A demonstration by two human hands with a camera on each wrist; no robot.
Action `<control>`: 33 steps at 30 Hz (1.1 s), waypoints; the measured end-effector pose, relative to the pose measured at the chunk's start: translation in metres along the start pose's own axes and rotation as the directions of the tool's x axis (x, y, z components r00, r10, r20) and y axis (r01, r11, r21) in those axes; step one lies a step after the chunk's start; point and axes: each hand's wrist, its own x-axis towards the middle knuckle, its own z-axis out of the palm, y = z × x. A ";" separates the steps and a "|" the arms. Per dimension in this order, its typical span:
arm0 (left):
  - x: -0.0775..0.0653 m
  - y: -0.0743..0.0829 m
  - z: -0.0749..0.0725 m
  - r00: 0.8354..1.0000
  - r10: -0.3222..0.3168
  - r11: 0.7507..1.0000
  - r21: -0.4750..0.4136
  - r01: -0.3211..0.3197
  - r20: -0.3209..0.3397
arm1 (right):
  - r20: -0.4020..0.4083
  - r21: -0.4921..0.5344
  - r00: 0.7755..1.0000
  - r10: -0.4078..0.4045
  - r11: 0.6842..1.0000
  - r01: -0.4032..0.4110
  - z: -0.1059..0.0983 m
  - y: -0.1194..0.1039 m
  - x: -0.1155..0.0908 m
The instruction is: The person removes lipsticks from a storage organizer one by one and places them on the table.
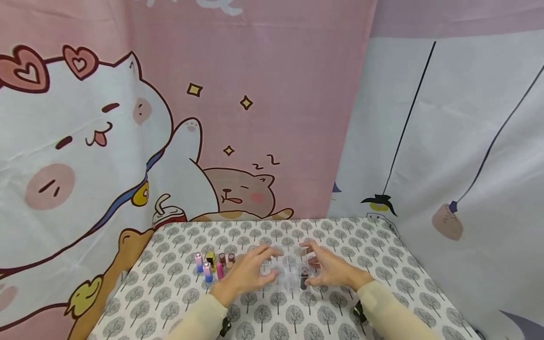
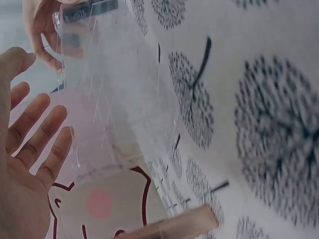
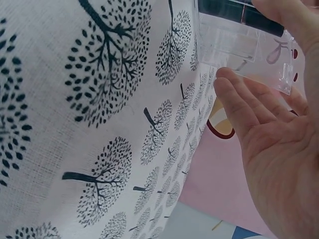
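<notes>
A clear plastic organizer (image 1: 291, 269) with several compartments stands on the cloth between the two hands. One dark lipstick tube (image 1: 304, 278) is upright in its right front compartment; the right wrist view shows the dark tube (image 3: 239, 12) through the clear wall. At the organizer's left side, my left hand (image 1: 252, 270) is spread, thumb and fingers apart, holding nothing. My right hand (image 1: 332, 267) curves about the right end, its thumb by the dark tube and its other fingers along the far side. In the right wrist view, fingertips (image 3: 223, 74) are right at the organizer's wall.
Left of the left hand stands a group of lipsticks: pink-and-blue tubes (image 1: 207, 272), a gold-and-black one (image 1: 210, 259), a magenta one (image 1: 219, 270) and brownish ones (image 1: 231, 259). A tree-print cloth (image 1: 263, 314) covers the table. Printed curtains (image 1: 293, 118) hang behind it.
</notes>
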 end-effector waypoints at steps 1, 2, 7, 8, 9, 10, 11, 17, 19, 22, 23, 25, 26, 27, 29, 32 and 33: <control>0.001 0.001 0.002 1.000 -0.009 1.000 -0.004 0.009 0.011 | 0.001 -0.003 1.000 0.004 1.000 -0.004 -0.001 0.000 0.001; 0.003 0.002 0.003 1.000 -0.012 1.000 -0.013 0.012 0.022 | 0.003 -0.007 1.000 0.008 1.000 -0.008 -0.001 0.000 0.001; 0.005 0.007 0.012 0.998 -0.020 0.999 -0.042 0.022 0.060 | 0.002 -0.014 1.000 0.016 1.000 -0.016 0.002 -0.001 0.002; 0.006 0.008 0.014 0.998 -0.015 0.999 -0.048 0.018 0.060 | 0.001 -0.016 1.000 0.015 1.000 -0.015 0.002 -0.001 0.002; 0.007 0.009 0.015 0.998 -0.013 0.998 -0.053 0.016 0.059 | 0.002 -0.016 1.000 0.013 1.000 -0.013 0.002 -0.002 0.002; 0.008 0.010 0.017 0.998 -0.006 0.998 -0.055 0.009 0.059 | 0.005 -0.018 1.000 0.014 1.000 -0.013 0.002 -0.002 0.002; 0.009 0.011 0.018 0.998 0.001 0.998 -0.058 0.003 0.059 | 0.008 -0.015 1.000 0.014 1.000 -0.014 0.002 -0.002 0.002; 0.019 0.016 0.027 0.998 0.006 0.996 -0.086 0.000 0.069 | 0.002 -0.011 1.000 0.015 1.000 -0.015 0.000 -0.002 0.003; 0.021 0.017 0.030 0.997 0.001 0.995 -0.099 0.006 0.075 | -0.001 -0.012 1.000 0.008 1.000 -0.008 -0.002 -0.002 0.003; 0.026 0.020 0.034 0.997 0.006 0.993 -0.118 0.003 0.081 | -0.004 -0.020 1.000 0.002 1.000 -0.002 -0.003 -0.003 0.004; 0.028 0.020 0.036 0.997 0.010 0.993 -0.121 0.000 0.083 | -0.004 -0.024 1.000 0.002 1.000 -0.002 -0.003 -0.003 0.004; 0.031 0.022 0.040 0.996 0.014 0.991 -0.135 -0.002 0.088 | -0.008 -0.032 1.000 -0.002 0.999 0.002 -0.003 -0.003 0.003; 0.033 0.023 0.041 0.996 0.015 0.990 -0.140 -0.002 0.090 | -0.009 -0.039 1.000 -0.001 0.999 0.000 -0.003 -0.003 0.003; 0.035 0.024 0.043 0.995 0.012 0.988 -0.152 0.002 0.096 | -0.009 -0.044 1.000 -0.002 0.999 0.001 -0.002 -0.003 0.003; 0.038 0.025 0.045 0.994 0.012 0.983 -0.184 0.008 0.106 | -0.012 -0.046 1.000 -0.004 0.999 0.003 -0.002 -0.003 0.002; 0.042 0.028 0.048 0.993 0.000 0.974 -0.225 0.027 0.122 | -0.010 -0.051 1.000 -0.005 0.999 0.004 -0.002 -0.004 0.002; 0.044 0.028 0.049 0.992 -0.006 0.971 -0.238 0.036 0.127 | -0.011 -0.049 1.000 -0.006 0.999 0.005 -0.002 -0.005 0.002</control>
